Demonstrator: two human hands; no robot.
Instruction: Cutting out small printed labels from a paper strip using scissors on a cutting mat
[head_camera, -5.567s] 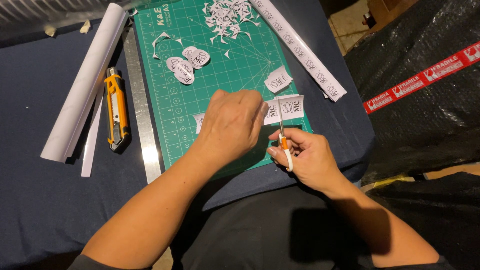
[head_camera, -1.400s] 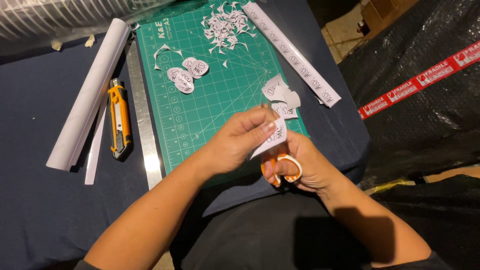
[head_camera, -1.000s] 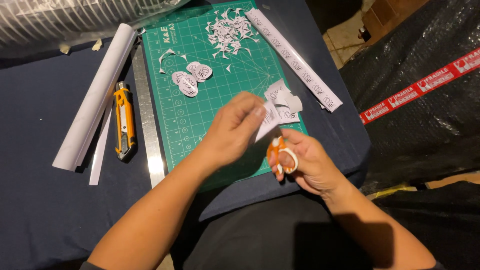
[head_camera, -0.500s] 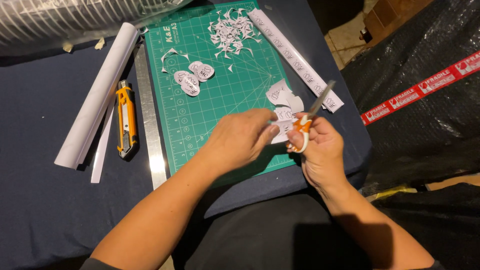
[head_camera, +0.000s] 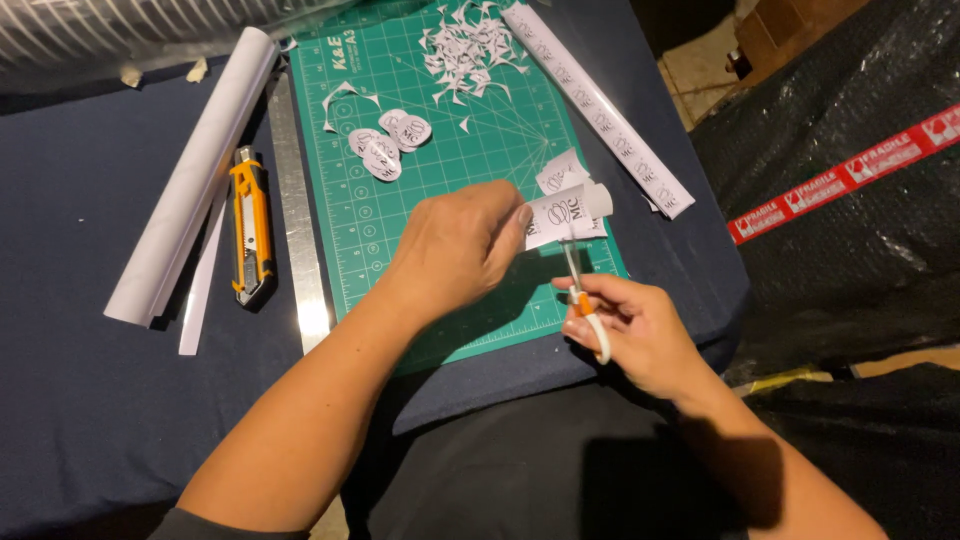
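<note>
scissors (head_camera: 578, 275) swung back from sideways tilt half second earlier, blades now up into lower edge of paper label (head_camera: 565, 213). right hand (head_camera: 632, 330) closed round handles. left hand (head_camera: 455, 245) pinched label above green cutting mat (head_camera: 440, 180), beside cut squares (head_camera: 562, 172). trimming cut looked underway.
</note>
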